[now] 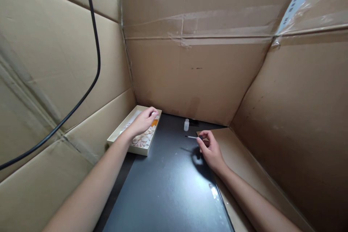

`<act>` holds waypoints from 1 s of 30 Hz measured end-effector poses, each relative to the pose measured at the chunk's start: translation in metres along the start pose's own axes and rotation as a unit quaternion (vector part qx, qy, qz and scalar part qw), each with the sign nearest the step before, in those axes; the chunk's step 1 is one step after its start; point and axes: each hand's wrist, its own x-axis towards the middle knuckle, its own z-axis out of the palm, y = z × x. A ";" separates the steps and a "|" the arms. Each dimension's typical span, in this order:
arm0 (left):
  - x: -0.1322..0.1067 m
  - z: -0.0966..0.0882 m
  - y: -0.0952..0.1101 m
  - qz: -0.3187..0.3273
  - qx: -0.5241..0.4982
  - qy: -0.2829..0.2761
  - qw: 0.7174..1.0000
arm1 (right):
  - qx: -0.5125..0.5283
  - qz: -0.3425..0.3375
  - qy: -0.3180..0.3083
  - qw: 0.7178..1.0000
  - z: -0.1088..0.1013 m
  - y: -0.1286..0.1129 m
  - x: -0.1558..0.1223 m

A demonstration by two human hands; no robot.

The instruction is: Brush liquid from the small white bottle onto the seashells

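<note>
Over the far end of a shallow cream box, my left hand is closed in a pinch. A small whitish piece shows at its fingertips, too small to tell its kind. Pale seashells lie in the box below this hand. To the right, above the dark table, my right hand grips a brush cap by its black top. Its thin pale stem points left, with a dark tip. A small translucent bottle stands upright without a cap, just beyond the brush.
Cardboard walls enclose the dark table at the back and both sides. A cardboard sheet lies along the right side under my right forearm. A black cable hangs down the left wall.
</note>
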 end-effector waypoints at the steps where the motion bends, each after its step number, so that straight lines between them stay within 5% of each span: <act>1: 0.000 0.007 0.009 0.001 -0.019 -0.001 1.000 | 0.005 0.003 0.006 1.000 0.000 0.000 0.001; 7: 0.003 0.082 0.032 0.096 -0.023 -0.027 0.995 | 0.064 0.013 0.087 0.994 -0.004 -0.002 0.007; 11: 0.011 0.127 0.013 -0.013 -0.066 -0.029 0.997 | 0.054 0.002 0.150 0.987 -0.009 -0.003 0.011; 14: 0.017 0.144 0.000 -0.067 -0.055 0.011 0.996 | 0.043 -0.009 0.173 0.984 -0.012 -0.004 0.013; 22: 0.029 0.160 0.000 0.019 0.115 -0.027 0.993 | 0.017 -0.024 0.163 0.986 -0.011 0.002 0.014; 30: -0.005 0.135 0.000 0.134 0.216 -0.048 0.966 | -0.044 -0.057 0.142 0.987 -0.011 -0.003 0.010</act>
